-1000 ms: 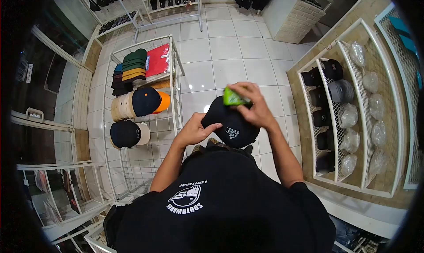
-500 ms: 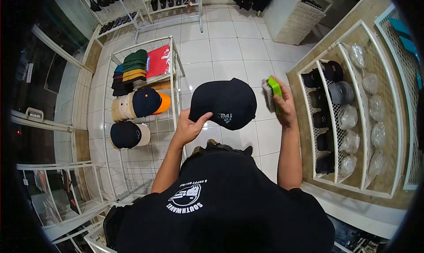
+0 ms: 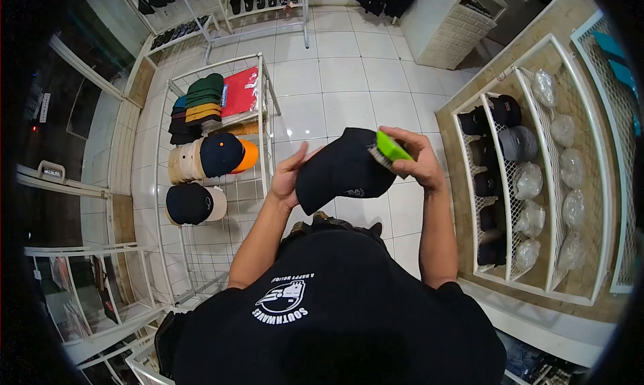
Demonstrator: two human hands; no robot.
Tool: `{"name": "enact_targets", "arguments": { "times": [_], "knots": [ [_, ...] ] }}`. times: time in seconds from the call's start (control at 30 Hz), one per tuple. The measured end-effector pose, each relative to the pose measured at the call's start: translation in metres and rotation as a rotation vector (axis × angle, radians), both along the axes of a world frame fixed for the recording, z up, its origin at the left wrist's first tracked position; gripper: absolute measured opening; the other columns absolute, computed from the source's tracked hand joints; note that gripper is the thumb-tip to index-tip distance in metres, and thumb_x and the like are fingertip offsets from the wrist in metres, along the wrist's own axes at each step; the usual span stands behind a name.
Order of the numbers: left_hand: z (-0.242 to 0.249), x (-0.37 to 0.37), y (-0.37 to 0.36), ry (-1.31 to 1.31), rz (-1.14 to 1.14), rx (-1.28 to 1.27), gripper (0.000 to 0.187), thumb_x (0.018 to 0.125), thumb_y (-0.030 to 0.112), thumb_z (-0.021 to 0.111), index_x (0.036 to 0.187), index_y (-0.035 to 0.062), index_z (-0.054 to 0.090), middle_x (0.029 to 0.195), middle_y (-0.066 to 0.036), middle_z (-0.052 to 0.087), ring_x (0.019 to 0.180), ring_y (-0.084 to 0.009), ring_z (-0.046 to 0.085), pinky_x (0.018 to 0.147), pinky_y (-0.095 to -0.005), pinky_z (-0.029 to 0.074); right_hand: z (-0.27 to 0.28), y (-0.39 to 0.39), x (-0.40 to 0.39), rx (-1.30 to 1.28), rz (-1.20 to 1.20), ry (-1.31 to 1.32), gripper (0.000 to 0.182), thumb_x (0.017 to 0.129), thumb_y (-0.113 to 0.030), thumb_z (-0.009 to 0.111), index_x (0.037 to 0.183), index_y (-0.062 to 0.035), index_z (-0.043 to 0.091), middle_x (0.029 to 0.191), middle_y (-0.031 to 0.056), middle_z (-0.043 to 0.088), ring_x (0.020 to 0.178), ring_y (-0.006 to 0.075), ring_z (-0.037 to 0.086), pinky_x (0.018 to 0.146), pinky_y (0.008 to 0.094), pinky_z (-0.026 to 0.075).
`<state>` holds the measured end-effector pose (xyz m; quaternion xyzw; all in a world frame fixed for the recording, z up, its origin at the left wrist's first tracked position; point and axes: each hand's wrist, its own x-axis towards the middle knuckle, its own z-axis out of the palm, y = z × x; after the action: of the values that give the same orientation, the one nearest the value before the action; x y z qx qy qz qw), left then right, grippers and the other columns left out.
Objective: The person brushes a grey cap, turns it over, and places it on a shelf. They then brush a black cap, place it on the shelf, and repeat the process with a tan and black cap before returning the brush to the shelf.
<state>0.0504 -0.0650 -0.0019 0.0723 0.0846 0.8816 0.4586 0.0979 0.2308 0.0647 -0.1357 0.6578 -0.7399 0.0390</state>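
Observation:
A dark cap (image 3: 342, 167) with small light lettering near its lower edge is held in front of my chest, its brim toward the left. My left hand (image 3: 290, 177) grips the cap at the brim side, with the thumb raised and part of the fingers hidden behind it. In my right hand (image 3: 419, 162) is a brush with a green back (image 3: 391, 148); its bristles are against the right side of the cap's crown.
To the left, a white wire rack (image 3: 263, 96) bears stacked caps (image 3: 221, 155) and a red packet (image 3: 239, 93). On the right stands a white shelf (image 3: 551, 183) with dark caps and plastic-wrapped items. Shoe racks and a white counter (image 3: 448, 32) are farther back.
The brush has moved left, from beside the cap onto its crown. The cap has tilted and turned, with its brim lower, and my left thumb has lifted off its front.

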Motion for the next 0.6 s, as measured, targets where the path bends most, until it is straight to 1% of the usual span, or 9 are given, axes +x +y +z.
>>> {"name": "enact_targets", "arguments": {
  "times": [0.03, 0.1, 0.13, 0.17, 0.23, 0.27, 0.33, 0.43, 0.6],
  "knots": [
    [0.009, -0.001, 0.008, 0.002, -0.002, 0.001, 0.061, 0.109, 0.037, 0.039, 0.149, -0.0089, 0.036, 0.146, -0.024, 0.051, 0.129, -0.0297, 0.058, 0.112, -0.0414, 0.044, 0.007, -0.005, -0.001, 0.097, 0.051, 0.014, 0.069, 0.073, -0.018, 0.087, 0.135, -0.0003, 0.063, 0.12, 0.009, 0.066, 0.112, 0.0186, 0.061, 0.102, 0.0316, 0.045],
    [0.02, -0.001, 0.019, 0.193, -0.03, -0.278, 0.051, 0.106, 0.024, 0.05, 0.145, -0.008, 0.042, 0.139, -0.021, 0.057, 0.123, -0.027, 0.063, 0.106, -0.0384, 0.05, 0.015, -0.013, -0.002, 0.109, 0.072, -0.021, 0.064, 0.075, -0.014, 0.086, 0.134, -0.0019, 0.064, 0.117, 0.0071, 0.065, 0.11, 0.0169, 0.06, 0.1, 0.0306, 0.045],
    [0.024, -0.002, 0.023, 0.14, -0.082, -0.276, 0.046, 0.102, 0.015, 0.059, 0.141, -0.0064, 0.047, 0.129, -0.018, 0.064, 0.115, -0.0226, 0.067, 0.098, -0.0333, 0.055, 0.017, -0.017, -0.005, 0.138, 0.046, -0.003, 0.066, 0.074, -0.016, 0.086, 0.134, -0.0007, 0.063, 0.115, 0.0063, 0.064, 0.106, 0.0153, 0.059, 0.096, 0.0292, 0.045],
    [0.024, -0.001, 0.025, 0.144, -0.097, -0.275, 0.046, 0.102, 0.015, 0.059, 0.141, -0.0064, 0.047, 0.129, -0.018, 0.064, 0.115, -0.0226, 0.067, 0.098, -0.0333, 0.055, 0.017, -0.02, -0.004, 0.164, 0.016, 0.012, 0.069, 0.074, -0.019, 0.086, 0.135, 0.0005, 0.062, 0.113, 0.0055, 0.063, 0.102, 0.0138, 0.059, 0.093, 0.0279, 0.045],
    [0.033, 0.001, 0.031, 0.235, -0.066, -0.527, 0.042, 0.101, 0.017, 0.061, 0.137, -0.0048, 0.052, 0.122, -0.015, 0.067, 0.104, -0.0195, 0.071, 0.091, -0.0314, 0.058, 0.017, -0.024, -0.002, 0.231, -0.05, 0.051, 0.066, 0.075, -0.017, 0.085, 0.136, -0.0012, 0.063, 0.11, 0.0055, 0.063, 0.101, 0.0141, 0.058, 0.093, 0.028, 0.045],
    [0.038, 0.006, 0.035, 0.191, -0.025, -0.533, 0.037, 0.101, 0.019, 0.062, 0.13, -0.0029, 0.056, 0.113, -0.011, 0.07, 0.094, -0.0161, 0.072, 0.084, -0.029, 0.06, 0.017, -0.025, 0.0, 0.294, -0.101, 0.086, 0.063, 0.077, -0.014, 0.084, 0.136, -0.0029, 0.063, 0.108, 0.0055, 0.063, 0.1, 0.0143, 0.058, 0.092, 0.0282, 0.045],
    [0.037, 0.007, 0.041, 0.238, -0.003, -0.6, 0.036, 0.102, 0.02, 0.062, 0.129, -0.0024, 0.057, 0.112, -0.011, 0.071, 0.093, -0.0154, 0.072, 0.083, -0.0285, 0.06, 0.018, -0.03, 0.006, 0.513, -0.223, 0.184, 0.059, 0.081, -0.012, 0.083, 0.137, -0.0082, 0.064, 0.106, 0.0061, 0.062, 0.098, 0.0159, 0.058, 0.093, 0.0283, 0.045],
    [0.035, 0.009, 0.039, 0.297, 0.031, -0.677, 0.034, 0.104, 0.025, 0.06, 0.126, -0.001, 0.06, 0.109, -0.008, 0.071, 0.089, -0.0129, 0.071, 0.08, -0.0265, 0.06, 0.02, -0.05, 0.014, 0.607, -0.322, 0.274, 0.063, 0.08, -0.008, 0.082, 0.14, -0.0084, 0.061, 0.115, 0.01, 0.062, 0.103, 0.0212, 0.061, 0.093, 0.0315, 0.048],
    [0.035, 0.018, 0.036, 0.355, 0.109, -0.688, 0.036, 0.106, 0.033, 0.056, 0.121, 0.0004, 0.062, 0.102, -0.005, 0.071, 0.085, -0.0098, 0.07, 0.075, -0.0243, 0.059, 0.01, -0.026, 0.014, 0.709, -0.309, 0.303, 0.064, 0.079, -0.005, 0.08, 0.141, -0.0099, 0.061, 0.119, 0.0123, 0.062, 0.108, 0.0242, 0.062, 0.094, 0.0331, 0.05]
  ]
}}
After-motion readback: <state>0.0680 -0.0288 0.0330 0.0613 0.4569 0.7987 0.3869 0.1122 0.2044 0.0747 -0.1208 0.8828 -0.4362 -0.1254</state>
